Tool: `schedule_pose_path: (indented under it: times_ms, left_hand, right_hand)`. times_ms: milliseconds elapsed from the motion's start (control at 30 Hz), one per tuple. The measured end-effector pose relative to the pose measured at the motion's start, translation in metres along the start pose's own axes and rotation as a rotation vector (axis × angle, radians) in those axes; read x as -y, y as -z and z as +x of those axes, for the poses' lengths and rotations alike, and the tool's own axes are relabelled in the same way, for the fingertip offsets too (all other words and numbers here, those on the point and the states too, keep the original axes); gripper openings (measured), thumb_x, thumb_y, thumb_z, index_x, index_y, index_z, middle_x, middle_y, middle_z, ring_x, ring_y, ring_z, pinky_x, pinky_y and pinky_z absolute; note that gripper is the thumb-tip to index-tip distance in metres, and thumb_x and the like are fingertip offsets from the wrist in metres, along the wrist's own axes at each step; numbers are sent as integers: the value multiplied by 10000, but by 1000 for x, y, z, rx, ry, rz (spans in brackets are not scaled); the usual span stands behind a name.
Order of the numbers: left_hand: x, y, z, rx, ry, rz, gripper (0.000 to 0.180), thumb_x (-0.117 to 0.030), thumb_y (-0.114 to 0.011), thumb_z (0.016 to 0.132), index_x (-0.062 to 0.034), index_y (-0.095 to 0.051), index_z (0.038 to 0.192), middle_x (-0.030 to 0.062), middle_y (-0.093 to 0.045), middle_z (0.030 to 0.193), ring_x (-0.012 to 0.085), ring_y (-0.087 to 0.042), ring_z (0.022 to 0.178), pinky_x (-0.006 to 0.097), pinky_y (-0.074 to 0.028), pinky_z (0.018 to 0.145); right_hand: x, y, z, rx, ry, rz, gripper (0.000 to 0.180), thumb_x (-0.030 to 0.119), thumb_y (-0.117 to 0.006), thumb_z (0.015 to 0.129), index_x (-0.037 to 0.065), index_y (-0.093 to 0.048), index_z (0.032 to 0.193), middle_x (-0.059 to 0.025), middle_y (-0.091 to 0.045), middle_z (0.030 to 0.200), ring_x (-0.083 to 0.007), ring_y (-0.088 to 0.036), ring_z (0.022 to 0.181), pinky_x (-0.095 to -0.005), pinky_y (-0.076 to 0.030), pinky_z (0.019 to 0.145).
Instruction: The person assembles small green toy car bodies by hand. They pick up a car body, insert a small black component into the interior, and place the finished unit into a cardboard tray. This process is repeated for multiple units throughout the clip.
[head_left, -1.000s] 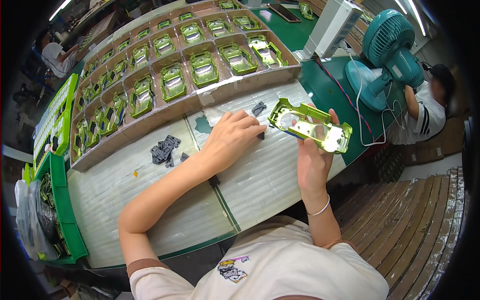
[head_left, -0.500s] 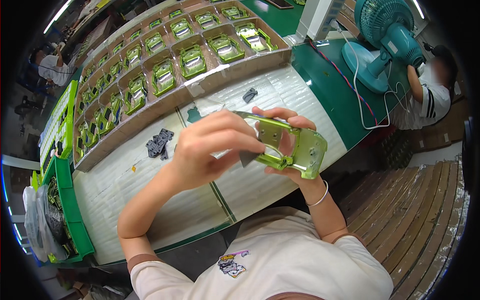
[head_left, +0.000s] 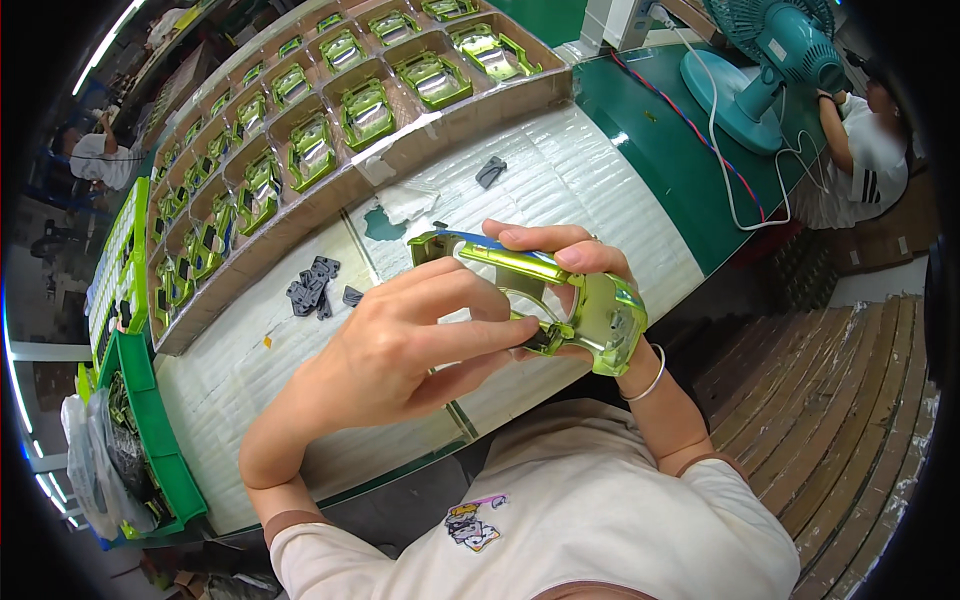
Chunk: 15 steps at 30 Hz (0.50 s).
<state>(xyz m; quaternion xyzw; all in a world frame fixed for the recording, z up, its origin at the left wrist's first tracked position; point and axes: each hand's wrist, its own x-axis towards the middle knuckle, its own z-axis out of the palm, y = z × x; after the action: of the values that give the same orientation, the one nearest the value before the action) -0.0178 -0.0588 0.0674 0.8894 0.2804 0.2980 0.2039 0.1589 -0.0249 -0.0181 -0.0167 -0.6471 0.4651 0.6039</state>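
Observation:
My right hand (head_left: 570,262) grips a shiny lime-green plastic shell (head_left: 600,310), tilted on its edge close to my chest. My left hand (head_left: 410,345) reaches across it, fingertips pressing at the shell's lower inner edge; whether a small part sits under the fingers is hidden. A pile of small dark grey parts (head_left: 312,286) lies on the white foam sheet (head_left: 560,160) to the left of my hands. One more grey part (head_left: 490,171) lies alone further back.
A long cardboard tray (head_left: 470,115) of several green shells runs along the back. A green crate (head_left: 150,440) stands at the left. A teal desk fan (head_left: 770,60) with cables is at the right, next to another person (head_left: 870,140).
I have lifted the green shell off the table and drawn it toward me, turning it onto its edge. My left hand came from the table to press on the shell.

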Motion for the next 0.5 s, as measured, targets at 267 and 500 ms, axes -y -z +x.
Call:
schedule_pose_path:
  times_ms: [267,500]
  left_hand:
    - [3,-5,-2,-112,-46,89,222,-34,-699,617,-61,-663,835,58,-627,785,206,-592,676,298,-462,572]
    - [5,-3,-2,-135,-50,-5,209,-20,-698,598,-52,-669,803,84,-631,836,207,-604,699,277,-474,591]
  right_hand:
    - [2,-3,-1,-5,-33,45,521,115,-756,653,69,-490,1099,-205,-536,1141,-335,-514,1095,-420,-446,901]
    - [3,-2,0,-17,-105,152,624,73,-789,603,59,-454,1130,-185,-529,1150,-305,-513,1101,-380,-472,883]
